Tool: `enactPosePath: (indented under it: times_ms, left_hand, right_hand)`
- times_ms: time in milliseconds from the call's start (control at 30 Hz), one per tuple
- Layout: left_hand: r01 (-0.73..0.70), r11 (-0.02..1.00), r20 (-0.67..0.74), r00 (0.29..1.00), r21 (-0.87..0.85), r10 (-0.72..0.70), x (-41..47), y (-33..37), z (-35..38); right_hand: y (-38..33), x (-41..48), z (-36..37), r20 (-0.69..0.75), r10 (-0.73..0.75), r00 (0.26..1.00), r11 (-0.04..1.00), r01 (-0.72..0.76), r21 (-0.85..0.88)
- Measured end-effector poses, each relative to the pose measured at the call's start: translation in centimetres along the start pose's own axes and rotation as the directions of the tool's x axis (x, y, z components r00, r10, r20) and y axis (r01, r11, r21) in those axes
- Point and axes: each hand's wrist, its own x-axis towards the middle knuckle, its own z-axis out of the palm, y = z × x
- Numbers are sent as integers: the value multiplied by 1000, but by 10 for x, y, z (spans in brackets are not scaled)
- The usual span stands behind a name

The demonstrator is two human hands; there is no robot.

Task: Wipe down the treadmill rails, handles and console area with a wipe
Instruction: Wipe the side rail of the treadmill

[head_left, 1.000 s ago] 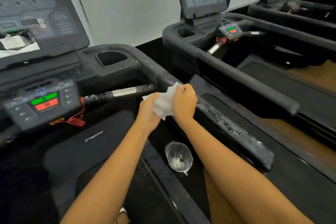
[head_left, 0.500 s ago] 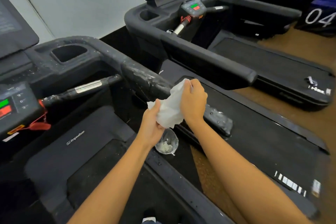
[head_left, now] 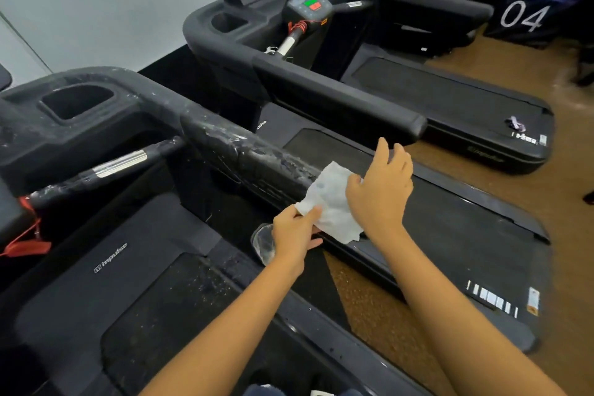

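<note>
Since left hand [head_left: 297, 231] pinches the wipe [head_left: 331, 202] and right hand [head_left: 381, 183] is splayed wide, wrap the streaked rail [head_left: 244, 151] end fully, then drag.

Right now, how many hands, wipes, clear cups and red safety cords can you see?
hands: 2, left hand and right hand
wipe: 1
clear cup: 1
red safety cords: 2, near cord and far cord
total: 6
</note>
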Motion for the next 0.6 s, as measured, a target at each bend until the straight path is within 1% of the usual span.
enactPosePath:
  times_ms: [33,67,100,133,167,200,233,267,300,333,400,433,467,500,533,600]
  left_hand:
    - [6,1000,-6,1000,-6,-6,1,-3,-2]
    - [10,1000,-22,1000,-13,-10,2,-5,-5]
    - [2,1000,-59,998,-12,-3,3,-6,-8]
    - [-25,1000,-121,992,14,26,5,-8,-12]
    - [-70,994,-197,977,79,84,7,-8,-16]
    - [-125,980,-262,951,152,162,10,-5,-20]
    - [-186,956,-307,918,226,251,13,0,-23]
    - [-253,920,-317,883,300,346,16,7,-25]
    - [-328,868,-287,849,373,444,19,15,-25]
    - [-404,799,-215,818,446,534,25,24,-25]
    - [-527,597,0,750,605,662,40,39,-20]
    - [-562,476,115,719,676,685,49,44,-17]
    - [-579,365,217,701,729,679,59,46,-14]
    - [-577,274,297,704,769,645,68,47,-12]
    - [-569,202,358,715,797,601,76,48,-11]
    - [-548,90,429,737,832,522,90,48,-11]
  right_hand:
    - [-3,-11,3,-28,-87,996,996,87,1]
    - [-6,-22,11,4,-176,984,984,176,-9]
    - [-9,-33,19,77,-237,969,970,240,-35]
    - [-12,-42,29,162,-256,953,959,272,-84]
    - [-14,-46,39,239,-244,940,944,286,-163]
    - [-14,-45,49,270,-217,938,926,286,-248]
    - [-16,-40,57,269,-202,942,908,283,-310]
    - [-20,-31,61,270,-195,943,895,284,-345]
    - [-24,-19,62,292,-184,938,895,283,-345]
    - [-28,-6,62,330,-176,928,908,282,-310]
    - [-32,15,65,395,-195,898,926,301,-228]
    - [-32,17,66,400,-223,889,913,335,-235]
    - [-28,14,64,387,-245,889,896,360,-261]
    - [-21,6,59,353,-259,899,885,367,-286]
    - [-10,-4,53,309,-261,915,888,353,-294]
    - [18,-22,39,231,-239,943,906,302,-297]
